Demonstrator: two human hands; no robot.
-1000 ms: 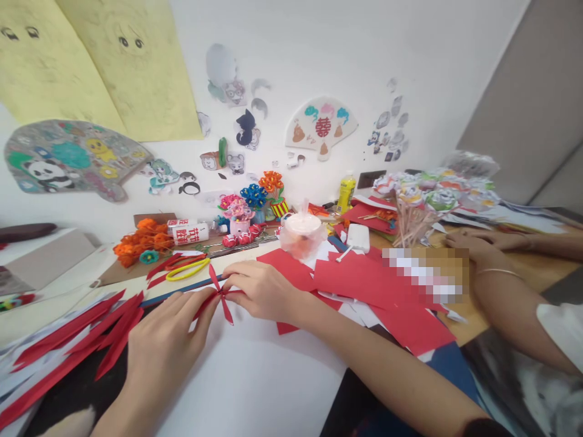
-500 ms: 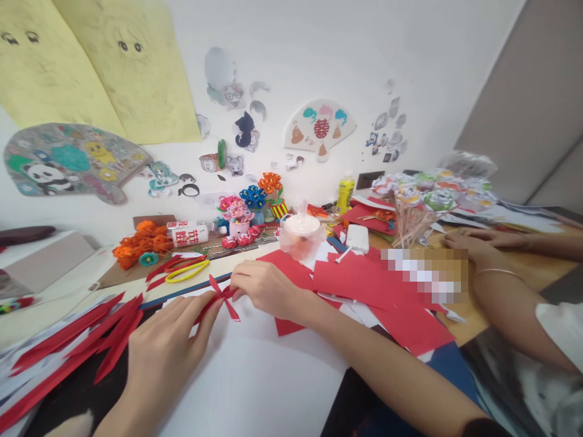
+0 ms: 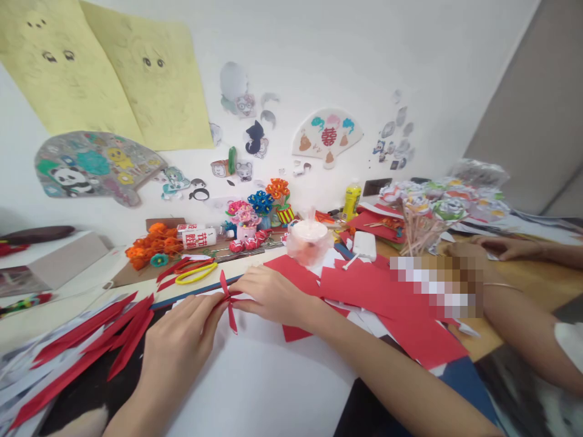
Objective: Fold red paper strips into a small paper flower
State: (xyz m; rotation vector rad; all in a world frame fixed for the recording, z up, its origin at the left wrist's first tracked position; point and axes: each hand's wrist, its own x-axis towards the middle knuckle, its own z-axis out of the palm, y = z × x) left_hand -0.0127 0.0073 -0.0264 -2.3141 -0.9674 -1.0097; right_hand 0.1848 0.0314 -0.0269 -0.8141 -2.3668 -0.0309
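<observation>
Over a white sheet (image 3: 264, 376), both hands pinch a small piece of folded red paper (image 3: 232, 317) whose two pointed ends stick out up and down. My left hand (image 3: 184, 337) grips it from the left, fingers closed. From the right, my right hand (image 3: 268, 294) closes thumb and fingers on its middle, so the centre of the fold is mostly hidden. To the left lie folded red paper strips (image 3: 86, 361) among white ones. Flat red paper sheets (image 3: 364, 288) spread beside my right forearm.
Yellow-handled scissors (image 3: 197, 273) lie behind my hands. A plastic-wrapped cup (image 3: 310, 240) and a white device (image 3: 365, 246) stand further back. At right, another person's forearm (image 3: 514, 318) rests near a bunch of paper flowers (image 3: 423, 203). Orange flowers (image 3: 152, 243) lie back left.
The view has shifted slightly, so everything sits a little further right and lower. The red paper piece has turned more upright between my fingers, and my hands are closer together.
</observation>
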